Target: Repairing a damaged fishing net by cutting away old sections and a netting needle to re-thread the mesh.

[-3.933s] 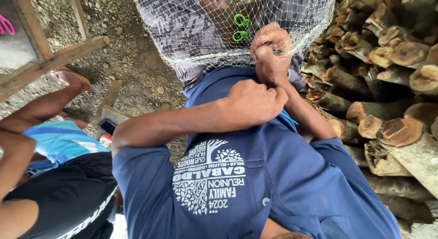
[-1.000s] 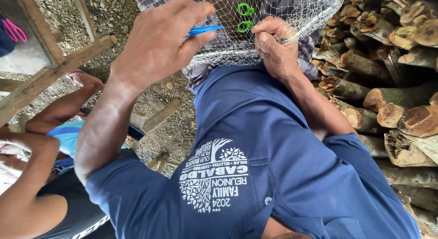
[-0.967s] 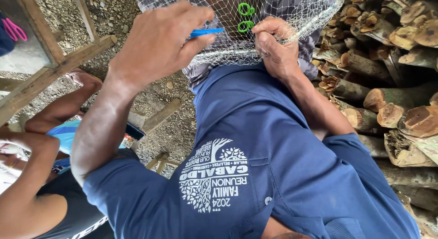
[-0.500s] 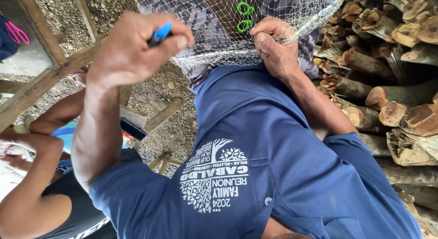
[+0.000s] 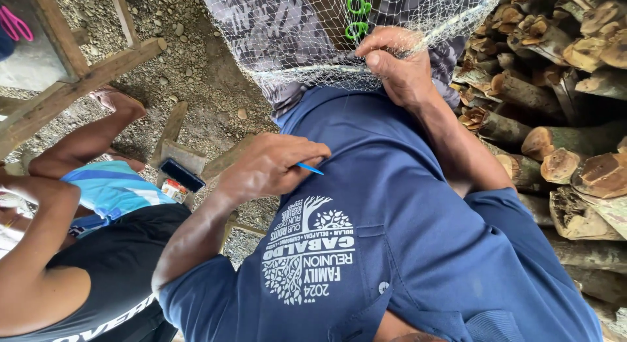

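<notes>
My left hand (image 5: 271, 167) is closed around a thin blue netting needle (image 5: 309, 168), held low in front of my blue shirt (image 5: 392, 237). The needle's tip pokes out to the right of my fingers. My right hand (image 5: 397, 67) is up at the lower edge of a pale mesh fishing net (image 5: 294, 48), pinching its strands between thumb and fingers. Two bright green loops (image 5: 356, 16) sit in the net just above that hand. The net drapes over my patterned grey trousers.
Another person in a black and light blue top (image 5: 98, 250) sits at my left with a bare leg (image 5: 85, 139) stretched out. Stacked firewood logs (image 5: 562, 120) fill the right side. Wooden beams (image 5: 72, 87), a dark phone (image 5: 181, 175) and gravel ground lie at left.
My left hand came down from the net, where it had pulled the blue needle up and left, to rest in front of my shirt. The right hand stayed on the net.
</notes>
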